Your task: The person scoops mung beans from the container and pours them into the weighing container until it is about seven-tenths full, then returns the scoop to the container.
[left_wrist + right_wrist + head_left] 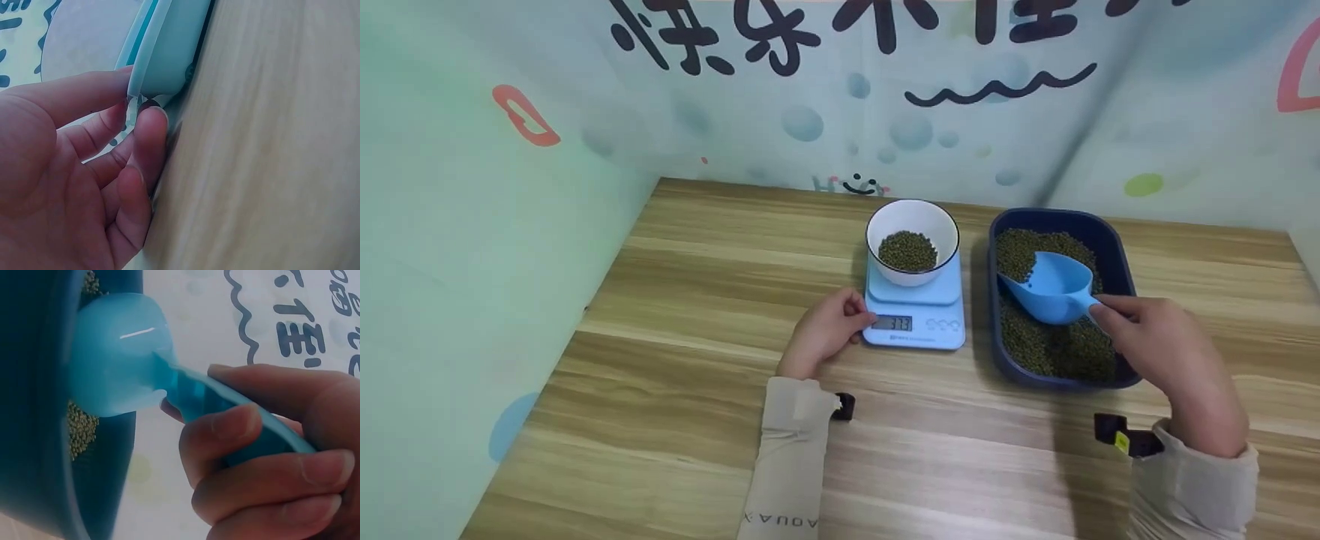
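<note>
My left hand (823, 335) is at the left edge of a light-blue kitchen scale (919, 340), its thumb and curled fingers pinching the front left corner. In the left wrist view the thumb lies against the scale's rim, the fingers bent below. The display seems to read 373. On the scale stands a white dark-rimmed bowl (913, 280) with small green mung beans (908, 252) in it. My right hand (1181, 352) grips the handle of a blue scoop (121, 354). The scoop's front edge dips into mung beans (1027, 345) in a navy tub (1123, 274); its inside looks mostly bare.
The tub stands just right of the scale, a narrow gap between them. Both are on a wood-grain table (697, 300). A printed cloth (810, 97) with dark characters hangs along the table's back edge, and cloth also hangs on the left.
</note>
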Demonstrator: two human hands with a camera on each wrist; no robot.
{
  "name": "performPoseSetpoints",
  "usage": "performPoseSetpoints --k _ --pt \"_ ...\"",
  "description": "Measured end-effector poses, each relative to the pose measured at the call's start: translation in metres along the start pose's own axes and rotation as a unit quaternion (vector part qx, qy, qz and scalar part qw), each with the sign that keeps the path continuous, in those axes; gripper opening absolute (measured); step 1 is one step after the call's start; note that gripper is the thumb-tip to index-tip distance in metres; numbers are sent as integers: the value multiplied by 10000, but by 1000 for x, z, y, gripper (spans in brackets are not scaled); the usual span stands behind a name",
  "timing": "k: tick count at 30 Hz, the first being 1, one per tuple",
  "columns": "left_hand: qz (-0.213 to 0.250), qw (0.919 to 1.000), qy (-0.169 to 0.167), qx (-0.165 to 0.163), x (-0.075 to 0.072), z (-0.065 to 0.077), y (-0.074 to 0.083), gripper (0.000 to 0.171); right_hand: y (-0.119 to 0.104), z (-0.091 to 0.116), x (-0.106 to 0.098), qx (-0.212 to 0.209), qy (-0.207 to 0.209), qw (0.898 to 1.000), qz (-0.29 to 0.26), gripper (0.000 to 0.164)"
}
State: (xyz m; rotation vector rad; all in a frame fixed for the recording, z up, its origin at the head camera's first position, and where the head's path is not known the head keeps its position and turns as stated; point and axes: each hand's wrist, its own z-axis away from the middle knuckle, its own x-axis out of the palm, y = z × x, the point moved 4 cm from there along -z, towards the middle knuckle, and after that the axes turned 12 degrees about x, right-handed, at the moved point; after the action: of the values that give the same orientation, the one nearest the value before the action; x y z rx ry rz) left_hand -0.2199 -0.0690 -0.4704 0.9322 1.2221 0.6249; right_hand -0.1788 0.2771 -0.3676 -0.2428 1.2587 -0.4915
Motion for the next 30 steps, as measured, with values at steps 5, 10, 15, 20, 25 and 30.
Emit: performPoseSetpoints --k 5,10,15,20,25,30 --pt "-59 10000 -1 -33 0 0 1 15 -3 -2 4 -82 -5 9999 114 64" --pt "-42 10000 -15 -24 1 0 1 15 -3 -5 8 -154 -50 9998 114 62" --pt "17 10000 5 3 1 0 -1 15 -4 -10 13 -227 -27 9997 106 61" --pt "117 9999 39 7 0 1 -2 14 -5 -14 19 -265 -322 9991 60 61" --pt "118 9999 42 1 -1 1 -2 14 -2 -17 27 -163 -801 9964 -203 62" --pt "53 10000 -29 -57 -1 1 1 14 0 -18 31 44 -1032 9937 -439 63"
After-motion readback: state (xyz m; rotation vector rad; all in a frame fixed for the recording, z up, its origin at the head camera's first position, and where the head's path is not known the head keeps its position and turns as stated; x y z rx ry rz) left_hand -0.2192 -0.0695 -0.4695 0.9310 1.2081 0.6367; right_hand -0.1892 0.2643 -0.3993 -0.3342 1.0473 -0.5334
